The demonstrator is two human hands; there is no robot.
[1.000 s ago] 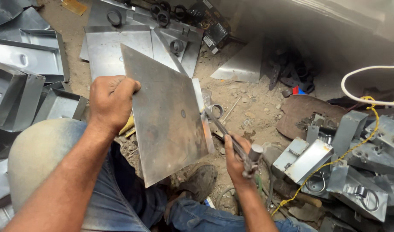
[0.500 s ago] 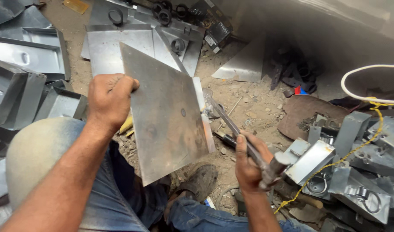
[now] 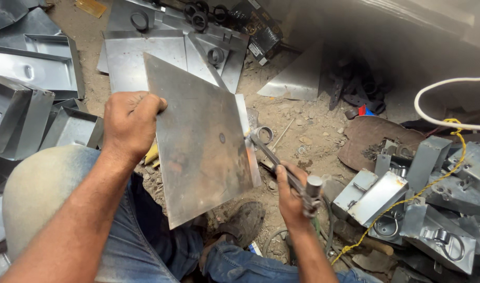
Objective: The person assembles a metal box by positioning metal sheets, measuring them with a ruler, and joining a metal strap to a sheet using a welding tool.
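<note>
My left hand (image 3: 129, 121) grips the left edge of a square steel sheet (image 3: 200, 141), tilted above my knees. My right hand (image 3: 291, 196) is closed around a metal tool (image 3: 282, 165) just beside the sheet's right edge.

Bare dirt floor (image 3: 282, 112) open at twelve o'clock, metal trays (image 3: 38, 78) crowding nine, brackets (image 3: 407, 194) and yellow cord (image 3: 407, 199) blocking three

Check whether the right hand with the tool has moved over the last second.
Yes. The right hand and its metal tool dipped down and right toward the grey metal boxes, then came back up toward the edge of the metal sheet.
</note>
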